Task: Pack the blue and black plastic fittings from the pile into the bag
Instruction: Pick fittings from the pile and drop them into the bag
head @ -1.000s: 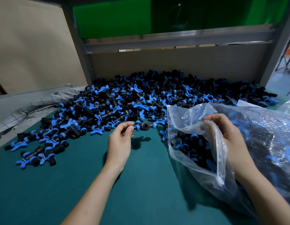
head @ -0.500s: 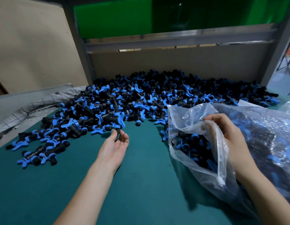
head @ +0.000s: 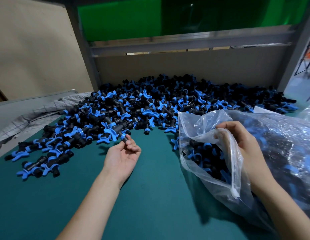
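Teal tabletop (head: 150,196) carries a wide pile (head: 168,101) of fittings against a back board, with the clear bag (head: 190,122) lying to the right, already holding many.

Head view: a second ago the left hand (head: 122,157) was palm-down nearer the bag. It has since turned palm-up at the pile's near edge, and its thumb and fingertips now pinch the black stub of one fitting (head: 116,131) that still touches its neighbours. The right hand (head: 237,141) has not moved, fingers curled over the bag's lip, keeping the mouth lifted. A fresh pick looks secured; carrying it across to the bag comes next.
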Demonstrator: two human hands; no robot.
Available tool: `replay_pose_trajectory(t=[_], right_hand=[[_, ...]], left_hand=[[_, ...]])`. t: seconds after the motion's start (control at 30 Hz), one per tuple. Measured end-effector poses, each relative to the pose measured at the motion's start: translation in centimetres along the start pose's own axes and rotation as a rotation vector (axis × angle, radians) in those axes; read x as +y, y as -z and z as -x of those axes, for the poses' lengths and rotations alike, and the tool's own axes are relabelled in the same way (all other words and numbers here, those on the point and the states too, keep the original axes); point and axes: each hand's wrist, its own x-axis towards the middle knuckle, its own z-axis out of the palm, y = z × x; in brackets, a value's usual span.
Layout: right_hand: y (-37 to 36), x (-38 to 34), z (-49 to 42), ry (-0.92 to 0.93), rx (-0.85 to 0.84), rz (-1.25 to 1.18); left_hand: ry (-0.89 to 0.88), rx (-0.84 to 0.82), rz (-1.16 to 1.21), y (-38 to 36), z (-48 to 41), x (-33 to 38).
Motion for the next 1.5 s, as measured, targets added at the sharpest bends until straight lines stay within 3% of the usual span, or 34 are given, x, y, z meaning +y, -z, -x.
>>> replay_pose_trajectory(t=[0.2,0.33,0.5,0.73,0.9,0.97,1.07,1.13,1.2,1.27,1.33,1.43,1.5], right_hand=[[-0.1,0.1,-0.1,0.023,0.057,-0.01],[0.0,-0.8,0.0,0.144,0.223,0.0],[0.3,-1.2,0.2,0.347,0.415,0.125],[-0.2,-0.9,0.5,0.56,0.41,0.231],[-0.3,-0.7,0.7,0.571,0.359,0.246],[-0.5,-0.6,0.8,0.538,0.314,0.265],[-0.7,-0.8,0.9,0.43,0.224,0.285],[-0.5,-0.9,0.7,0.336,0.174,0.259],[-0.4,-0.8,0.6,0.239,0.123,0.217],[-0.2,-0.5,0.4,0.152,0.077,0.138],[-0.2,-0.2,0.2,0.091,0.031,0.051],[0.0,0.1,0.1,0.033,-0.024,-0.015],[0.1,0.3,0.0,0.014,-0.034,-0.025]], left_hand=[[-0.273,-0.106,-0.61,-0.8,0.6,-1.7],[-0.363,-0.241,-0.843,-1.8,2.2,-4.2],[-0.364,-0.271,-0.885,-3.5,3.3,-8.0],[-0.361,-0.203,-0.889,-7.8,2.2,-14.2],[-0.545,-0.141,-1.116,-10.9,1.3,-18.1],[-0.721,-0.196,-1.491,-10.9,1.0,-17.7],[-0.64,-0.313,-1.901,-10.0,0.3,-16.8],[-0.664,-0.319,-1.922,-9.4,0.1,-15.3],[-0.829,-0.36,-1.865,-8.1,-0.1,-13.1],[-0.963,-0.264,-1.868,-5.7,-0.7,-10.2],[-1.05,-0.03,-1.995,-2.8,-1.7,-6.8],[-0.892,0.366,-2.174,0.4,-2.9,-2.9],[-0.791,0.493,-2.221,0.8,-3.8,-2.1]])
